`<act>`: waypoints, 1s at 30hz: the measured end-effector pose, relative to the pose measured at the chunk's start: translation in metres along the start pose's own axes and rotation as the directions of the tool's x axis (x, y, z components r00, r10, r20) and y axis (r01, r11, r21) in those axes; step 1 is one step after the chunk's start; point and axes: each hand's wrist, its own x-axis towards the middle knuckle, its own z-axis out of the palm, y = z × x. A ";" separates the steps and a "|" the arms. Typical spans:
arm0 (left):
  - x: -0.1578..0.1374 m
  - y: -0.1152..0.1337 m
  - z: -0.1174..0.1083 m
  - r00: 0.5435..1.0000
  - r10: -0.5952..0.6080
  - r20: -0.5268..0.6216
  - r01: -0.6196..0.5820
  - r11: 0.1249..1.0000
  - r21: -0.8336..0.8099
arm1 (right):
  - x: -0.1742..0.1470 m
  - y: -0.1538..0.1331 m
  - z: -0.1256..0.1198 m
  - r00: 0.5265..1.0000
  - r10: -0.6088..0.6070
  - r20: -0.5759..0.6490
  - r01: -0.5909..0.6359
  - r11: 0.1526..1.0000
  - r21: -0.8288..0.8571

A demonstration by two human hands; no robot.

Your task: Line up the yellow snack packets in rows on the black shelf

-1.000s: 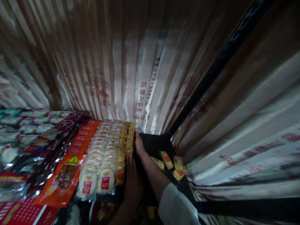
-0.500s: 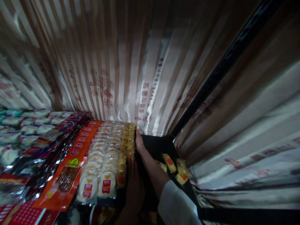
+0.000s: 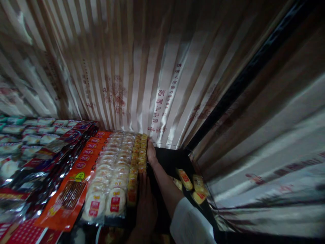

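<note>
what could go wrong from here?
Crowding: the right hand lies along the rows of yellow-wrapped snacks, so too hard a push might squash them or crowd the round rice crackers beside them.
Uneven ends: the left hand is at the shorter outer row's near end; pushing there could buckle that row.
Bumping: loose yellow packets lie near the right forearm, which might knock them.

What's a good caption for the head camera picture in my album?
Left hand and right hand beside rows of yellow packets; loose packets lie nearby.
</note>
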 end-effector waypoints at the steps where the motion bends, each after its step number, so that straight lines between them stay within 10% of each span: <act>1: 0.000 0.001 -0.001 1.000 -0.017 0.012 0.017 1.000 -0.001 | -0.001 -0.004 0.000 1.000 -0.018 0.012 0.018 0.999 -0.051; 11: 0.002 0.004 -0.004 0.999 -0.007 0.040 0.007 1.000 -0.006 | 0.016 -0.034 -0.002 0.968 -0.224 0.114 0.250 0.819 -0.516; 21: 0.002 0.005 -0.006 0.999 0.006 0.035 -0.007 1.000 0.026 | 0.011 -0.045 0.014 0.933 0.096 0.346 0.251 0.515 -0.820; 30: 0.003 0.006 -0.006 0.997 0.070 -0.021 -0.069 0.995 0.079 | 0.006 -0.046 0.010 0.933 0.019 0.358 0.274 0.606 -0.746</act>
